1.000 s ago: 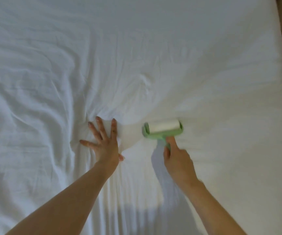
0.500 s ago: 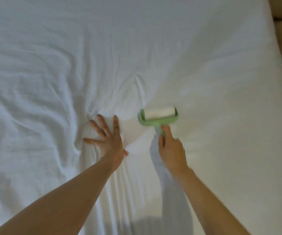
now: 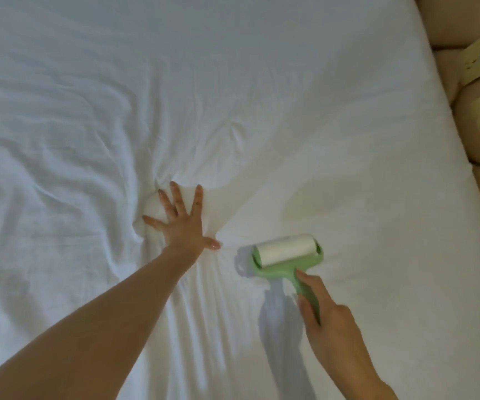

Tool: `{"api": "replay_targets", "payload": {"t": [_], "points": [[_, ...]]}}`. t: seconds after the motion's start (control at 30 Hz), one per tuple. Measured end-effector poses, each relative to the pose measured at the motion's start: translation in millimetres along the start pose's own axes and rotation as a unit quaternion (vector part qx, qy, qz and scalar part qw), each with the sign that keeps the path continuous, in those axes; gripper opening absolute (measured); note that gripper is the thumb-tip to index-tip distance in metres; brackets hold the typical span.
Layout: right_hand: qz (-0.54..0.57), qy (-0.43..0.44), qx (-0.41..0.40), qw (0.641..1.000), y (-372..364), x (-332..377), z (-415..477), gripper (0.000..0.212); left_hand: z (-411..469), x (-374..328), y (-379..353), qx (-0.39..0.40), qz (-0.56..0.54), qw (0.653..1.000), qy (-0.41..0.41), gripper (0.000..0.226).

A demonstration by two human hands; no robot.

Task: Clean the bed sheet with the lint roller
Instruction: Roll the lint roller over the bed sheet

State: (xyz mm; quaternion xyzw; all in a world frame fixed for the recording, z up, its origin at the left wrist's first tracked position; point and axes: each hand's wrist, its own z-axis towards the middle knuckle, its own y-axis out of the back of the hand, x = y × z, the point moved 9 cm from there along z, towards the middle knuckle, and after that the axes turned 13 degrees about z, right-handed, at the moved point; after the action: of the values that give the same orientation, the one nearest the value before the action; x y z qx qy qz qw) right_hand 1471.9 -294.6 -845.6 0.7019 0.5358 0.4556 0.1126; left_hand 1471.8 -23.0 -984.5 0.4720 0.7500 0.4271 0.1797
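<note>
Pressing flat with spread fingers, the left hand (image 3: 182, 225) pins the wrinkled white bed sheet (image 3: 261, 82) at centre frame. Lower right, the right hand (image 3: 326, 321) grips the green lint roller (image 3: 287, 254), its white roll on the sheet. No writing is legible.

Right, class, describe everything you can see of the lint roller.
The lint roller has a white, paper-looking drum in a pale green plastic frame with a straight handle. It sits low over the white bed sheet, drum pointing away from the person, shadow to its left. The right hand grips the handle, forefinger stretched along it.
</note>
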Motion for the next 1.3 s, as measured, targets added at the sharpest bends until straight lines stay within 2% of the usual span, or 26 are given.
{"api": "replay_targets", "payload": {"t": [0.13, 0.2, 0.33, 0.43, 0.5, 0.57, 0.63, 0.67, 0.7, 0.73, 0.8, 0.93, 1.17, 1.3], "points": [[-0.025, 0.007, 0.026, 0.999, -23.8, 5.8, 24.2, 0.038, -9.3, 40.7, -15.2, -0.104, -0.033, 0.993, -0.047, 0.101], [-0.032, -0.014, 0.041, 0.999, -37.7, -1.1, 32.9, 0.039, -15.4, 73.9, -32.7, -0.107, -0.016, 0.993, -0.042, 0.091], [-0.007, -0.006, 0.03, 1.0, -43.4, 4.4, 43.2, 0.039, -27.2, 158.0, -48.3, -0.129, 0.011, 0.991, 0.033, 0.083], [0.009, 0.019, 0.013, 1.0, -40.6, 25.5, 65.9, 0.04, -31.6, 197.5, -47.6, -0.073, -0.048, 0.987, 0.134, 0.081], [0.021, 0.033, 0.007, 0.999, -38.1, 45.8, 91.7, 0.041, -25.9, 188.4, -25.1, -0.127, -0.098, 0.972, 0.174, 0.072], [0.042, 0.046, 0.009, 0.998, -35.5, 69.5, 121.5, 0.038, -17.5, 136.8, 22.6, -0.261, -0.098, 0.956, 0.094, 0.062], [0.05, 0.054, 0.012, 0.997, -33.1, 92.7, 149.4, 0.035, -11.5, 56.9, 66.2, -0.353, -0.055, 0.932, -0.068, 0.056], [0.05, 0.055, 0.014, 0.997, -32.0, 101.8, 161.1, 0.033, -4.5, 22.5, 76.8, -0.351, -0.037, 0.926, -0.135, 0.055], [0.044, 0.054, 0.016, 0.997, -30.7, 108.7, 170.2, 0.032, 5.7, -0.5, 81.8, -0.334, -0.024, 0.927, -0.168, 0.055], [0.034, 0.052, 0.019, 0.998, -30.1, 112.9, 177.4, 0.03, 20.3, -7.1, 77.3, -0.301, -0.027, 0.939, -0.166, 0.056], [0.018, 0.046, 0.029, 0.998, -28.8, 115.1, 184.5, 0.03, 46.1, 11.7, 58.1, -0.249, -0.022, 0.96, -0.125, 0.061], [0.018, 0.055, 0.028, 0.998, -30.4, 125.9, 193.2, 0.03, 55.2, 62.6, 32.0, -0.264, 0.037, 0.96, -0.083, 0.064], [0.038, 0.07, 0.003, 0.997, -17.1, 179.0, 243.0, 0.034, 38.4, 118.3, 4.6, -0.251, 0.019, 0.967, 0.044, 0.06], [0.022, 0.089, -0.054, 0.994, -29.2, 162.4, 224.2, 0.034, 10.0, 140.3, -15.7, -0.262, -0.021, 0.963, 0.059, 0.063]]}}
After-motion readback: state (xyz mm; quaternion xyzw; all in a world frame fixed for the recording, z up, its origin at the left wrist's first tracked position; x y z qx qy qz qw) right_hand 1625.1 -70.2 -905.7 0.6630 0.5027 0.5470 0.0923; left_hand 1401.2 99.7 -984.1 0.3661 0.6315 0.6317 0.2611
